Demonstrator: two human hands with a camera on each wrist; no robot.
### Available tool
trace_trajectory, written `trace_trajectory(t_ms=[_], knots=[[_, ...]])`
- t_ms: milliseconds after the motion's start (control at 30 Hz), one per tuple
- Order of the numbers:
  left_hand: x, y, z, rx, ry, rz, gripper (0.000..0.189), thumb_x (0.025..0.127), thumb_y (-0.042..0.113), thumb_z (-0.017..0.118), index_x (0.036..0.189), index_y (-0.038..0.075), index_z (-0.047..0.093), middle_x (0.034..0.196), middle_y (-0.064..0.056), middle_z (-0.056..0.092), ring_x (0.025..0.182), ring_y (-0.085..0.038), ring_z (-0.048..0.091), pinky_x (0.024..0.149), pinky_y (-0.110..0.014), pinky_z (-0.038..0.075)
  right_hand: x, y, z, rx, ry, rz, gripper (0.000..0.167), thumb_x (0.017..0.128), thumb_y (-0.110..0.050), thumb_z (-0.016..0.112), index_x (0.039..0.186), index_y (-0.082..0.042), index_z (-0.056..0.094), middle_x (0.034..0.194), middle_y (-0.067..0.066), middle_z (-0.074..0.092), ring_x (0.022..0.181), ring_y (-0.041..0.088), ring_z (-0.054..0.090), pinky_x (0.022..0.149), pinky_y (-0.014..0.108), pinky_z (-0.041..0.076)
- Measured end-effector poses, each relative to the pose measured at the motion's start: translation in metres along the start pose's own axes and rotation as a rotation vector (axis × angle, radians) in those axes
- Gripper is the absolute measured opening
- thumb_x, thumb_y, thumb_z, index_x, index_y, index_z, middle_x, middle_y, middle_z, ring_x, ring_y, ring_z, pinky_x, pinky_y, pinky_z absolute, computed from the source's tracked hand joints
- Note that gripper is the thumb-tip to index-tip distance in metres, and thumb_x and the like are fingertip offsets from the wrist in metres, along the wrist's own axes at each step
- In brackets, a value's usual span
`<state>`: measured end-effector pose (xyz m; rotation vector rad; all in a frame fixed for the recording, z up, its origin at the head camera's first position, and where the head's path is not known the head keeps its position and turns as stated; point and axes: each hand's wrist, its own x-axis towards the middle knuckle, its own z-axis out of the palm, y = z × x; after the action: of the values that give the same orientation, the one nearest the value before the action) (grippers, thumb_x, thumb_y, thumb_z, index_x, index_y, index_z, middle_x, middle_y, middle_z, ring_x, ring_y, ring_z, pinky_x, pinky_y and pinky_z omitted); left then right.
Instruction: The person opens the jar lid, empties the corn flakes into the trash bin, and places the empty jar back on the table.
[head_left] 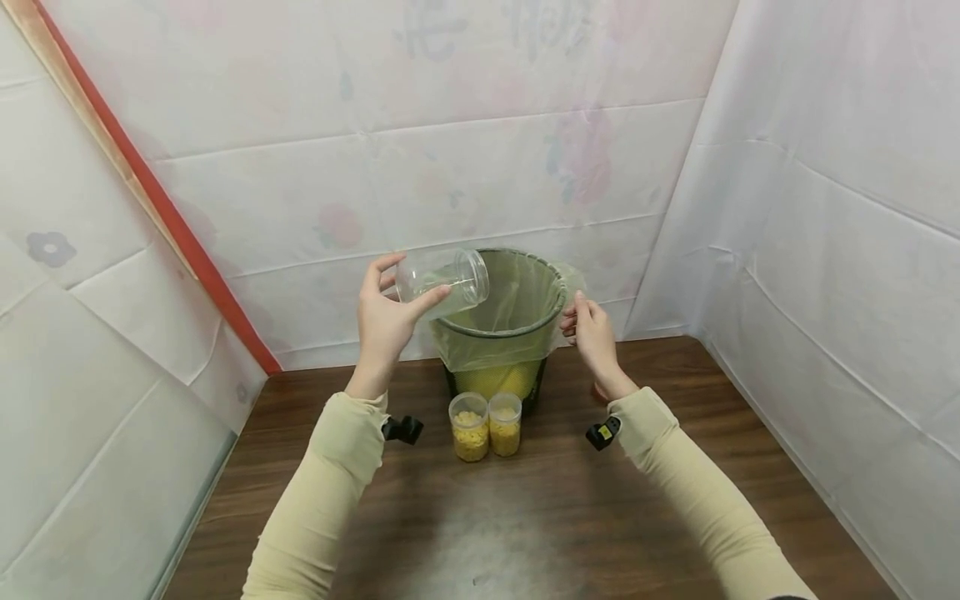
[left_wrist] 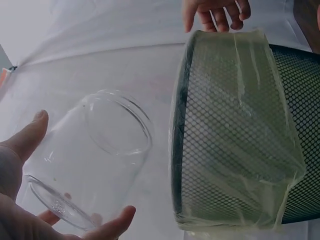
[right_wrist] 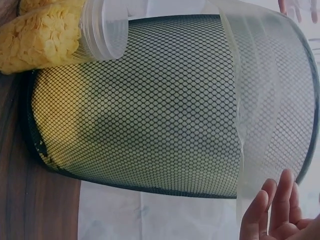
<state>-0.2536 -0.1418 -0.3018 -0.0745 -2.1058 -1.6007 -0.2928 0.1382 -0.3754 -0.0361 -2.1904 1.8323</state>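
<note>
My left hand (head_left: 384, 329) grips a clear jar (head_left: 431, 271) around its body, thumb on one side and fingers on the other. The jar lies nearly sideways, its mouth facing the top of a dark mesh wastebasket (right_wrist: 165, 115); only transparent walls show in it. A thin, see-through bin liner (head_left: 487, 354) lines the basket and folds over its rim. Beside the right part of that rim is my right hand (head_left: 596, 337), fingers extended and slightly bent near the liner's edge; whether they touch it is unclear. Yellow material shows through the basket's lower mesh.
Two clear jars stand in front of the basket, a left jar (head_left: 470, 433) and a right jar (head_left: 505, 429), both holding yellow flakes. Partly behind my right wrist lies a small reddish object (head_left: 599, 393). White patterned sheets (head_left: 450, 183) enclose the wooden table (head_left: 480, 533).
</note>
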Motion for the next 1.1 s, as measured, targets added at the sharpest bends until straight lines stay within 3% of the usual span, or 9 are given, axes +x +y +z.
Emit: trace_trajectory(t_ms=[167, 267, 367, 467, 567, 700, 767, 900, 1100], knots=[[-0.009, 0.000, -0.001, -0.144, -0.029, -0.043, 0.075, 0.065, 0.039, 0.086, 0.128, 0.029, 0.048, 0.127, -0.012, 0.049, 0.091, -0.026, 0.058, 0.070, -0.033, 0.049, -0.002, 0.003, -0.009, -0.059, -0.001, -0.023, 0.055, 0.101, -0.046, 0.030, 0.097, 0.001, 0.059, 0.086, 0.017, 0.064, 0.078, 0.032, 0.064, 0.055, 0.022, 0.050], [-0.015, 0.002, 0.000, -0.271, -0.046, -0.059, 0.072, 0.070, 0.028, 0.084, 0.130, 0.024, 0.046, 0.120, -0.014, 0.051, 0.083, -0.021, 0.059, 0.067, -0.028, 0.049, -0.002, 0.007, -0.012, -0.083, -0.002, -0.041, 0.055, 0.101, -0.047, 0.030, 0.097, 0.000, 0.059, 0.087, 0.017, 0.065, 0.078, 0.032, 0.065, 0.056, 0.023, 0.050], [-0.018, 0.003, 0.001, -0.445, -0.076, -0.097, 0.070, 0.075, 0.018, 0.081, 0.132, 0.019, 0.042, 0.114, -0.011, 0.053, 0.080, -0.017, 0.060, 0.071, -0.027, 0.053, -0.003, 0.008, -0.015, -0.118, 0.003, -0.053, 0.053, 0.101, -0.046, 0.031, 0.098, -0.002, 0.059, 0.089, 0.017, 0.066, 0.074, 0.025, 0.065, 0.059, 0.026, 0.052], [-0.020, 0.004, 0.001, -0.640, -0.112, -0.169, 0.068, 0.078, 0.008, 0.076, 0.135, 0.019, 0.039, 0.101, -0.009, 0.055, 0.086, -0.018, 0.062, 0.082, -0.036, 0.055, -0.003, 0.009, -0.017, -0.174, 0.017, -0.078, 0.051, 0.101, -0.045, 0.032, 0.097, -0.003, 0.060, 0.089, 0.016, 0.067, 0.070, 0.017, 0.063, 0.062, 0.029, 0.054], [-0.021, 0.004, 0.001, -0.760, -0.144, -0.223, 0.066, 0.082, 0.003, 0.070, 0.137, 0.021, 0.039, 0.107, -0.011, 0.049, 0.097, -0.024, 0.062, 0.086, -0.041, 0.054, -0.005, 0.010, -0.019, -0.228, 0.017, -0.105, 0.048, 0.102, -0.043, 0.032, 0.099, -0.004, 0.061, 0.090, 0.015, 0.068, 0.073, 0.021, 0.065, 0.062, 0.029, 0.054], [-0.022, 0.001, 0.000, -0.828, -0.178, -0.256, 0.058, 0.087, 0.003, 0.064, 0.138, 0.016, 0.039, 0.130, -0.020, 0.041, 0.111, -0.033, 0.056, 0.084, -0.039, 0.054, -0.007, 0.010, -0.023, -0.269, -0.004, -0.118, 0.049, 0.102, -0.043, 0.032, 0.104, -0.004, 0.061, 0.095, 0.016, 0.069, 0.082, 0.028, 0.066, 0.068, 0.034, 0.056], [-0.023, -0.001, 0.000, -0.857, -0.190, -0.269, 0.054, 0.088, 0.003, 0.063, 0.136, 0.013, 0.039, 0.134, -0.021, 0.042, 0.114, -0.035, 0.053, 0.082, -0.040, 0.055, -0.008, 0.010, -0.026, -0.283, -0.010, -0.122, 0.051, 0.102, -0.045, 0.031, 0.107, -0.003, 0.061, 0.096, 0.016, 0.069, 0.085, 0.029, 0.066, 0.071, 0.038, 0.056], [-0.024, -0.005, 0.001, -0.914, -0.189, -0.291, 0.049, 0.089, 0.005, 0.062, 0.132, 0.013, 0.038, 0.133, -0.019, 0.042, 0.120, -0.039, 0.049, 0.084, -0.045, 0.054, -0.010, 0.009, -0.030, -0.298, -0.016, -0.131, 0.058, 0.100, -0.050, 0.030, 0.111, -0.002, 0.060, 0.099, 0.016, 0.068, 0.087, 0.028, 0.067, 0.071, 0.036, 0.056], [-0.026, -0.013, 0.001, -0.956, -0.128, -0.307, 0.049, 0.088, 0.003, 0.063, 0.128, 0.015, 0.038, 0.125, -0.019, 0.044, 0.124, -0.044, 0.046, 0.090, -0.045, 0.051, -0.011, 0.013, -0.036, -0.316, -0.017, -0.145, 0.054, 0.101, -0.047, 0.031, 0.114, -0.002, 0.059, 0.102, 0.017, 0.067, 0.091, 0.030, 0.067, 0.074, 0.039, 0.055]])
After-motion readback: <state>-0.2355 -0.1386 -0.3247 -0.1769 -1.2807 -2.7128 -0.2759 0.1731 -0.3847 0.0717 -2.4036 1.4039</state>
